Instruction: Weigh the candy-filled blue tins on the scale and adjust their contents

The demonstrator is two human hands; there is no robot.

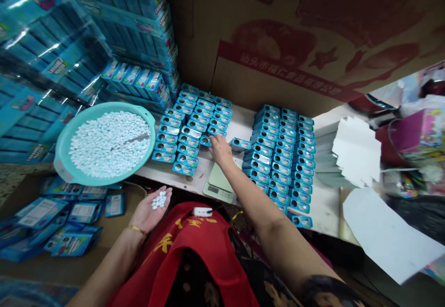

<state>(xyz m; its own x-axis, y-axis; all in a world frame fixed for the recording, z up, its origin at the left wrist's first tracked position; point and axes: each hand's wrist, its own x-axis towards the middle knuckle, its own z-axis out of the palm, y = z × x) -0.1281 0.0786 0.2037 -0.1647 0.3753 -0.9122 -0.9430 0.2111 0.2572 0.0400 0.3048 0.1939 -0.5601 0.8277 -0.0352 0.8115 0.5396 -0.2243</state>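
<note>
My left hand [149, 214] is turned palm up and cupped around a small pile of pale blue and white candies [159, 200]. My right hand [220, 150] reaches forward over the table, its fingers closed at the end of a small blue candy box [205, 141]. That box stands at the edge of a block of upright blue boxes [188, 150] with round dark holes in their tops. Just right of the hand is a single blue box [240, 144]. Below my right wrist a pale kitchen scale [219, 184] is partly covered by the forearm.
A turquoise basin [60, 156] full of candies, a metal tool among them, stands at left. More blue boxes [283, 159] fill rows at right, beside white card pieces [358, 152]. Wrapped box stacks [128, 15] and a big carton [278, 29] rise behind. Blue packs [74, 214] lie lower left.
</note>
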